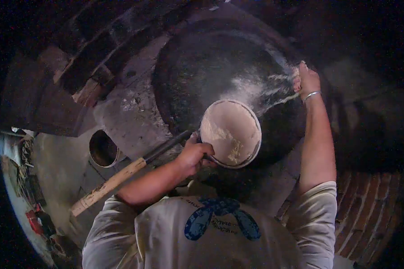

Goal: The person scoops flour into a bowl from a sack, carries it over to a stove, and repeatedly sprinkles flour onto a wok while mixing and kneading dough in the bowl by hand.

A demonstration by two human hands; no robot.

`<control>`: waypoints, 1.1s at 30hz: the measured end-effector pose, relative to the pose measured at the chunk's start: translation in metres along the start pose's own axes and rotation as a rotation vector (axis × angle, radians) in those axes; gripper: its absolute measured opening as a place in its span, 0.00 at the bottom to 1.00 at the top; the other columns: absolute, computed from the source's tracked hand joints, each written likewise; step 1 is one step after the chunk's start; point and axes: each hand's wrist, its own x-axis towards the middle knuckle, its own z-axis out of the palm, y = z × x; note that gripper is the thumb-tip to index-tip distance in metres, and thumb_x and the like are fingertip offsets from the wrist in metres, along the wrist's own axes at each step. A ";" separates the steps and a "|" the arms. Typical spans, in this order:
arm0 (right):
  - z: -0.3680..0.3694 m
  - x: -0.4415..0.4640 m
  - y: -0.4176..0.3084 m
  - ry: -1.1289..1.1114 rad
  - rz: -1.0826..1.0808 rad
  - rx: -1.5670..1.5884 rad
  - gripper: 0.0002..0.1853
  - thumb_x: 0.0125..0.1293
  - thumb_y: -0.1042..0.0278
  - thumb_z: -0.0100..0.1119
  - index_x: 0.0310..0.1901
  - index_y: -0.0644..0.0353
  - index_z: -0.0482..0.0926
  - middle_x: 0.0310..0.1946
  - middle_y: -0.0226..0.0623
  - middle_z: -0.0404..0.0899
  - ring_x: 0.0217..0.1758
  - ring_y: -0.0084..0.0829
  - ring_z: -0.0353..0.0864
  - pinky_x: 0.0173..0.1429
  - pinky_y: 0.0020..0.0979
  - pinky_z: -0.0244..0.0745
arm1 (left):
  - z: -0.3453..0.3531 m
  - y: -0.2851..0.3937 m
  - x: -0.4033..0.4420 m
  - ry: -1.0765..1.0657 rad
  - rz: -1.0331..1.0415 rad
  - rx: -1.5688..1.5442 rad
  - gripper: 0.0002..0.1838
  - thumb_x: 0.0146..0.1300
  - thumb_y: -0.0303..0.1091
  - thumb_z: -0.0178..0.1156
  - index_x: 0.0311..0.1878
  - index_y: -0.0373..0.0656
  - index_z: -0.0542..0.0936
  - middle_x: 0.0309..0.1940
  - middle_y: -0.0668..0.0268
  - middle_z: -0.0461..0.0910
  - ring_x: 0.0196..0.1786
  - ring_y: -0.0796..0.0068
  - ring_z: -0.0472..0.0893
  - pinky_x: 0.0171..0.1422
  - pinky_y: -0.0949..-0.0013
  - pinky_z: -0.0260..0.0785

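Note:
My left hand (195,155) grips the rim of a round bowl (257,140) at its near left side. Inside the bowl lies pale, flour-like powder (229,141), which also coats the wall. My right hand (308,81) is over the right edge of a large dark pan (184,76), fingers curled, with streaks of pale powder trailing from it. Some powder or steam hangs above the pan's middle. Beside my left hand, a tool with a wooden handle (110,186) and dark metal shaft slants toward the pan; its far end is hidden.
A masonry ledge (130,112) surrounds the pan on the left. A round dark-mouthed container (104,149) stands farther left. Brick steps (92,49) rise at the upper left, and brickwork (366,213) lies at the lower right. Much of the surroundings is dark.

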 end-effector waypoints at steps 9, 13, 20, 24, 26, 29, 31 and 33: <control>0.135 -0.119 0.082 -0.409 -0.674 -0.645 0.23 0.47 0.65 0.56 0.47 0.61 0.67 0.47 0.47 0.67 0.52 0.42 0.65 0.54 0.34 0.60 | 0.001 -0.001 0.024 0.051 -0.056 0.001 0.21 0.37 0.19 0.50 0.40 0.36 0.64 0.28 0.61 0.70 0.28 0.66 0.73 0.22 0.63 0.70; 0.158 -0.116 0.113 -0.358 -0.788 -0.845 0.20 0.46 0.69 0.54 0.44 0.63 0.69 0.43 0.48 0.70 0.47 0.43 0.68 0.50 0.35 0.64 | -0.006 -0.009 0.026 0.071 -0.057 -0.078 0.16 0.37 0.19 0.50 0.36 0.36 0.67 0.24 0.62 0.70 0.25 0.68 0.72 0.18 0.67 0.68; 0.118 -0.066 0.127 -0.221 -0.097 -0.105 0.12 0.53 0.67 0.47 0.38 0.61 0.72 0.31 0.34 0.75 0.31 0.29 0.75 0.35 0.30 0.70 | -0.019 -0.005 0.012 -0.002 -0.052 -0.036 0.17 0.37 0.18 0.49 0.36 0.35 0.67 0.21 0.62 0.70 0.18 0.70 0.71 0.14 0.71 0.65; 0.111 -0.036 0.062 -0.187 0.313 0.826 0.13 0.56 0.66 0.44 0.40 0.63 0.70 0.34 0.39 0.74 0.36 0.33 0.74 0.38 0.31 0.71 | -0.025 0.008 0.012 0.008 -0.005 -0.031 0.23 0.37 0.19 0.50 0.42 0.38 0.63 0.25 0.62 0.71 0.23 0.68 0.73 0.18 0.69 0.68; 0.090 0.015 0.065 -0.356 0.159 0.822 0.11 0.54 0.68 0.46 0.39 0.63 0.69 0.32 0.43 0.73 0.33 0.37 0.74 0.39 0.36 0.71 | -0.028 0.013 0.010 0.091 -0.001 -0.010 0.25 0.37 0.19 0.50 0.45 0.39 0.62 0.27 0.61 0.71 0.25 0.68 0.73 0.20 0.69 0.69; 0.108 0.027 0.016 -0.316 -0.039 0.697 0.11 0.54 0.69 0.46 0.38 0.63 0.68 0.32 0.43 0.72 0.33 0.40 0.72 0.35 0.39 0.69 | -0.033 0.012 0.006 0.038 0.010 -0.081 0.18 0.39 0.22 0.53 0.39 0.40 0.69 0.21 0.68 0.72 0.20 0.77 0.70 0.17 0.79 0.60; 0.120 0.030 -0.021 -0.173 0.023 0.598 0.12 0.56 0.70 0.44 0.41 0.64 0.69 0.33 0.41 0.72 0.35 0.38 0.72 0.39 0.36 0.69 | -0.034 0.011 0.003 0.116 0.025 -0.058 0.21 0.40 0.22 0.53 0.44 0.41 0.67 0.25 0.68 0.73 0.21 0.77 0.71 0.17 0.79 0.61; 0.128 0.053 -0.038 -0.031 0.082 0.497 0.13 0.57 0.70 0.43 0.43 0.64 0.70 0.35 0.39 0.73 0.37 0.36 0.72 0.42 0.33 0.68 | -0.038 0.015 -0.002 0.140 0.007 -0.059 0.23 0.40 0.22 0.53 0.45 0.42 0.66 0.26 0.68 0.73 0.21 0.77 0.71 0.17 0.78 0.62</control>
